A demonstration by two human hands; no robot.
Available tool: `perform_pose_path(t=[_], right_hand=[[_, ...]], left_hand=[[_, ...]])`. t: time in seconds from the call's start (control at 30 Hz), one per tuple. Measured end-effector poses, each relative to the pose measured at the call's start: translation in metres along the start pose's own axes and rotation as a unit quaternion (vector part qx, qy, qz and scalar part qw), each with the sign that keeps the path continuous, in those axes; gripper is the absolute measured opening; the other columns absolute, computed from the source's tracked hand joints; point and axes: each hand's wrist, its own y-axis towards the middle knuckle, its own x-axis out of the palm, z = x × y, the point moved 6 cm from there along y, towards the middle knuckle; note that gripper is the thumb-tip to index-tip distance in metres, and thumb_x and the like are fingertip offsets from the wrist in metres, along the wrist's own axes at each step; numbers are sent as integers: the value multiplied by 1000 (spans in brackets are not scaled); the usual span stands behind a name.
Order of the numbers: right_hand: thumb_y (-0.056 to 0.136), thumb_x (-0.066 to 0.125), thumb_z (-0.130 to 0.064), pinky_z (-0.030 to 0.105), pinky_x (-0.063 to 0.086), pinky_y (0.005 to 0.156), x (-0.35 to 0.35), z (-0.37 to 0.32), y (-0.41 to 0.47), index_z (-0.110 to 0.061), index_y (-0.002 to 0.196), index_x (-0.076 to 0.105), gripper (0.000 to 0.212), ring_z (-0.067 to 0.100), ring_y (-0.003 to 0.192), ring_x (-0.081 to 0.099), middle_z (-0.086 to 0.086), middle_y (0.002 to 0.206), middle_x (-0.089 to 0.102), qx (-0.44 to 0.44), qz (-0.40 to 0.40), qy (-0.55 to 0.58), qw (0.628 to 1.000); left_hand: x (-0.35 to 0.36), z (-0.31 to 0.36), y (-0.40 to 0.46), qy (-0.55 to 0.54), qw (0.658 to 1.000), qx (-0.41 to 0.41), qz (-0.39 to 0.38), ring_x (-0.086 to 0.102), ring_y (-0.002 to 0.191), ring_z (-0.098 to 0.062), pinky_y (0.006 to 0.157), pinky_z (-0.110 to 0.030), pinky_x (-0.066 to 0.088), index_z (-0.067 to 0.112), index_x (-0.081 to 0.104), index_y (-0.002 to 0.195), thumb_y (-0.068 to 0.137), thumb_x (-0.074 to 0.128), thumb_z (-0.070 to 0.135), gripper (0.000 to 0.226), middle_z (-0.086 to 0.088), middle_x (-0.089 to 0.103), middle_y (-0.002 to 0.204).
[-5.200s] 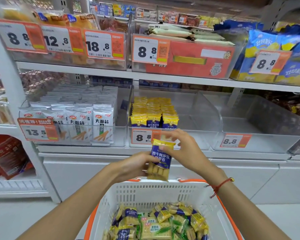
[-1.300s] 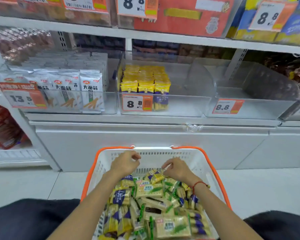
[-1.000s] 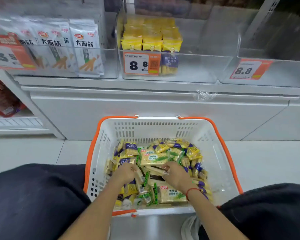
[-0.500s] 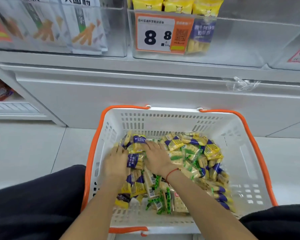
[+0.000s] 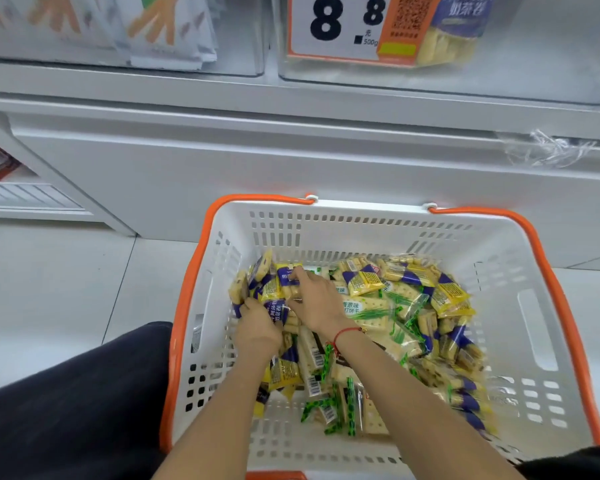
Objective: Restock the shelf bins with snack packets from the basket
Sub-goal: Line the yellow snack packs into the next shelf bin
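Fingers [image 5: 293, 276] of right hand [image 5: 317, 301] pinch packet [image 5: 286, 282]; left hand [image 5: 257, 323] grips another.

A white shelving unit [image 5: 291, 109] spanned the upper part of the view, its front edge running left to right. Below the edge, a plain white base panel [image 5: 222, 174] dropped to the floor. The floor [image 5: 56, 282] consisted of large pale grey tiles with thin dark joints. At far left, a lower white shelf [image 5: 25, 199] with a ribbed front strip sat recessed behind an angled white upright [image 5: 66, 188]. A crumpled piece of clear plastic film [image 5: 548, 150] lay against the shelf edge at right. Lighting was even and diffuse, with soft reflections on the tiles.
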Motion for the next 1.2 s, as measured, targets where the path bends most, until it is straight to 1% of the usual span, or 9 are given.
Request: perform_pose_path(t=[0.2,0.3,0.47,0.53,0.63,0.73,0.9,1.03,1.2], right_hand=[[88,62,-25,28,38,77,-11,2,-12,-20,124,48,39,25,105,56,5,115,61,-8,-62,74,995],[90,61,-28,29,42,88,-21,2,-27,-22,126,50,38,22,115,54,0,128,57,-9,-98,102,990],[86,68,-28,30,42,97,-72,-7,-49,-23,122,61,37,21,119,55,-1,137,53,11,-99,153,983],[85,70,-23,31,46,94,-103,-9,-55,-19,121,63,37,23,116,57,3,136,54,25,-79,187,979],[84,68,-2,30,55,85,-153,-7,-66,-5,122,62,39,28,100,65,16,122,62,81,-83,371,921],[81,63,11,20,52,88,-208,-20,-85,1,122,60,43,19,95,65,15,108,67,73,-120,490,861],[83,59,-13,22,49,95,-292,-49,-120,3,127,54,47,25,115,59,17,125,60,-11,-134,603,786],[87,60,-13,23,55,83,-325,-54,-130,-12,122,60,36,18,97,64,14,121,63,-22,-60,551,832],[78,70,4,24,58,72,-335,-55,-131,-14,130,46,60,19,92,68,14,120,63,-13,-5,504,864]], left_hand=[[-9,-7,-1,26,999,-10,27,51,119,-31,94,-39,45,5,45,127,80,73,42,66,-15,49,129],[-18,-9,-9,10,1000,4,25,55,112,-31,87,-36,46,9,49,121,83,70,39,53,-13,59,121],[-48,7,-27,-136,989,36,-38,63,93,-29,82,-36,50,1,48,124,90,65,22,43,-18,60,118],[-74,21,-38,-215,974,51,-53,61,76,-28,77,-39,52,4,53,110,89,66,16,27,-19,61,109],[-124,43,-60,-319,941,51,-98,51,71,-18,60,-28,46,15,48,93,90,62,9,16,-9,54,91],[-174,65,-81,-360,920,63,-141,55,74,-11,63,-22,44,17,52,83,90,62,13,13,-1,56,86],[-246,102,-124,-290,931,129,-180,60,80,-10,70,-23,46,17,59,86,90,64,19,6,0,65,88],[-272,114,-143,-304,922,179,-157,60,87,-10,74,-25,46,20,63,100,88,65,31,16,1,69,98],[-283,137,-161,-419,868,239,-119,59,91,-11,84,-28,45,21,62,102,89,61,38,21,1,66,101]])
